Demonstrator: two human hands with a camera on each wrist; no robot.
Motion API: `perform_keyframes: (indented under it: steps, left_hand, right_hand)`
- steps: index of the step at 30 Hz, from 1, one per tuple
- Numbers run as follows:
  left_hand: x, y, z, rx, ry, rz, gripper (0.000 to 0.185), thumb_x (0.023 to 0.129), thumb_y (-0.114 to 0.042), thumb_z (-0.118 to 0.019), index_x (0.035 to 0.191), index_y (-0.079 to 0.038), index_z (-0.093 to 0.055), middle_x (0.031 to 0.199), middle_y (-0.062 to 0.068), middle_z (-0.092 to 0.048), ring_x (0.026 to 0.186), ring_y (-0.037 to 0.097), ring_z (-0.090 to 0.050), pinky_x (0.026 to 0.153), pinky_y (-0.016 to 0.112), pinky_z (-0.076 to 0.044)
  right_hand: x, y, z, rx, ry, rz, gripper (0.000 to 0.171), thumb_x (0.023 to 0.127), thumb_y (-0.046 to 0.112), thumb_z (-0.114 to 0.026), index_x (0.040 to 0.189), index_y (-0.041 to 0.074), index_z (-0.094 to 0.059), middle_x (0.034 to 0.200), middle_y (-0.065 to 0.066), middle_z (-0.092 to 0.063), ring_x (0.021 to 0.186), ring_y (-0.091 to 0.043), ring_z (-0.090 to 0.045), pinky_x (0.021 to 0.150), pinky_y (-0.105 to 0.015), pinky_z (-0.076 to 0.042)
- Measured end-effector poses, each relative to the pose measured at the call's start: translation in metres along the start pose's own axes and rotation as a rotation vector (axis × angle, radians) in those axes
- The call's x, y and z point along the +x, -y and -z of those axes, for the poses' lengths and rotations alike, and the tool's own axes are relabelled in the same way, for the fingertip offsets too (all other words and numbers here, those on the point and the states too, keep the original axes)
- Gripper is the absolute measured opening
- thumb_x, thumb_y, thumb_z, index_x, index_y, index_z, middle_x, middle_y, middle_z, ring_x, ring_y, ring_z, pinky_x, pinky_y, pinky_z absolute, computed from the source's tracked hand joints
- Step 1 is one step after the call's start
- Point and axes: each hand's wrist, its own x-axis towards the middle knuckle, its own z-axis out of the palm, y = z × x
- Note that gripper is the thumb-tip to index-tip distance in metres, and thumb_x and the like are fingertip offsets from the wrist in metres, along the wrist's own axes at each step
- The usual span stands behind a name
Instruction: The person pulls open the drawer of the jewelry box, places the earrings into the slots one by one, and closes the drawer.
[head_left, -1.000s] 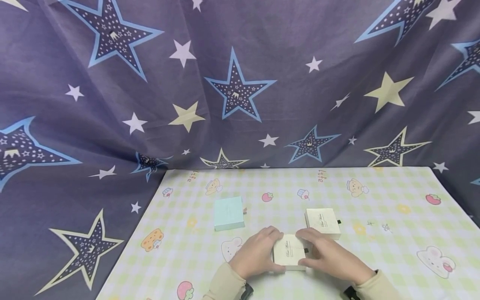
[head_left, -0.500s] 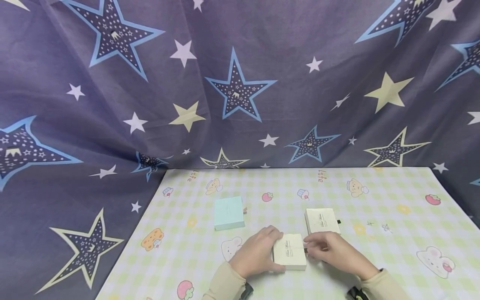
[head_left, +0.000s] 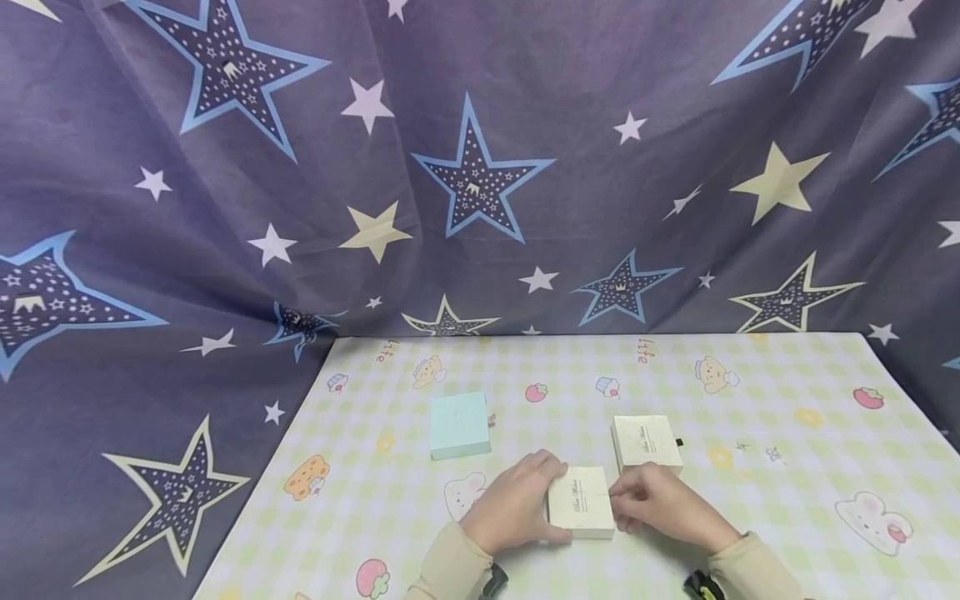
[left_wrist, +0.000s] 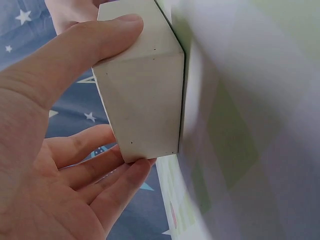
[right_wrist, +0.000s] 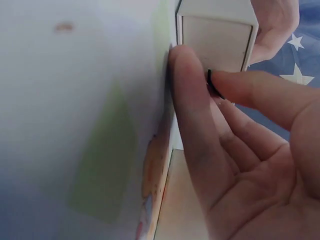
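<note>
A small cream-white drawer box (head_left: pixel 581 500) with dark script on its lid sits on the table in front of me. My left hand (head_left: pixel 516 507) grips it from the left. In the left wrist view, the thumb presses one side of the box (left_wrist: pixel 142 107) and the fingertips hold the opposite side. My right hand (head_left: pixel 662 505) is at the box's right end. The right wrist view shows its thumb and a finger pinching a black pull tab (right_wrist: pixel 210 82) on the drawer front (right_wrist: pixel 217 42), which sits within the sleeve.
Just behind my right hand lies a matching cream box (head_left: pixel 647 442) with a black tab. A pale teal box (head_left: pixel 460 425) with a brownish tab lies back left. Small grey shapes (head_left: pixel 774 454) show to the right. A starry curtain (head_left: pixel 480 183) hangs behind the checked tablecloth (head_left: pixel 555 367).
My right hand has gone from holding the box's right side to pinching its black tab. The left hand and the boxes have stayed in place.
</note>
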Motion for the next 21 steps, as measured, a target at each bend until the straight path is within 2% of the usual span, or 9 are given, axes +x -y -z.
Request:
perform_keyframes:
  steps: [9, 21]
  left_hand:
    - [0.0, 0.0, -0.001, -0.008, -0.005, 0.005, 0.08, 0.064, -0.044, -0.09, 0.129, -0.009, -0.06, 0.122, -0.005, -0.061, 0.109, 0.008, -0.058, 0.102, 0.021, -0.048]
    - [0.0, -0.001, 0.001, -0.034, 0.008, 0.023, 0.081, 0.064, -0.041, -0.091, 0.131, -0.009, -0.059, 0.123, -0.004, -0.061, 0.111, 0.009, -0.058, 0.105, 0.024, -0.047]
  right_hand:
    - [-0.001, 0.001, -0.001, -0.015, -0.043, -0.032, 0.009, 0.085, -0.002, -0.062, 0.082, 0.0, -0.07, 0.068, -0.008, -0.068, 0.058, -0.021, -0.067, 0.054, -0.028, -0.059]
    - [-0.012, -0.006, 0.012, -0.011, -0.062, -0.071, 0.009, 0.084, -0.004, -0.06, 0.086, -0.004, -0.069, 0.069, -0.009, -0.069, 0.059, -0.023, -0.068, 0.054, -0.027, -0.059]
